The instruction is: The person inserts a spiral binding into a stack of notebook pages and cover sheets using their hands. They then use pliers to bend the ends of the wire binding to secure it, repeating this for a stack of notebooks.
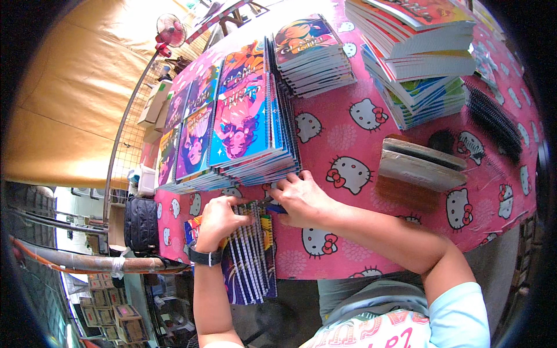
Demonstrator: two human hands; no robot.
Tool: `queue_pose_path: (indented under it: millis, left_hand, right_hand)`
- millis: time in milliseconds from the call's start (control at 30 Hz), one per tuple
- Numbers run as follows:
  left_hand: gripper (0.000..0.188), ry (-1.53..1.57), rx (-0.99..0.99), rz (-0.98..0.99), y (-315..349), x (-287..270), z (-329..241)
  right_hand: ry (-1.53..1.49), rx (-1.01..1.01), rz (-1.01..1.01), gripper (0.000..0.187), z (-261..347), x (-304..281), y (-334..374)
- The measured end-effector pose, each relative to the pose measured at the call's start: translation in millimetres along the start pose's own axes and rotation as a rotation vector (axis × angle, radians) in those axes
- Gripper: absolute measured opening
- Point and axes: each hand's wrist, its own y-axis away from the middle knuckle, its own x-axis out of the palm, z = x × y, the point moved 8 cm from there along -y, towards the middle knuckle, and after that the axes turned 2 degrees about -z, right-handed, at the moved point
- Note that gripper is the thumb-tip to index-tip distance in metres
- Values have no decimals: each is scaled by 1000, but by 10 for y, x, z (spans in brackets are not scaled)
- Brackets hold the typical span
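Observation:
Near the table's front edge my left hand (223,220) is closed over a fanned bunch of spiral notebooks (250,261). Their bound edges lie side by side, and the lower ends stick out past the table edge. Just to the right my right hand (301,200) has its fingers curled by the top end of the bunch. A small dark blue thing shows under those fingers; its kind is hidden. Directly beyond both hands stand stacks of colourful spiral notebooks (242,116) with illustrated covers, close to my right fingertips.
Another notebook stack (316,64) stands farther back. Tall piles of unbound books (429,52) fill the far right, beside black binding coils (493,122). Wooden blocks (420,165) lie right of my hand on the pink patterned tablecloth (342,136). A black bag (141,225) is at the left.

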Motion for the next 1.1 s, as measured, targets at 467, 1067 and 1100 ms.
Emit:
queue_pose_path:
  millis: [467, 1067, 1100]
  left_hand:
    - [82, 992, -214, -316, 1266, -274, 1985]
    - [69, 1981, -389, -1612, 2146, 1728, 1455]
    - [79, 1921, -324, -1608, 2144, 1698, 1431]
  right_hand:
    - [163, 93, -246, 50, -354, -411, 755]
    - [-409, -356, 239, 97, 322, 659, -461]
    - [-353, -334, 254, 96, 311, 689, -454]
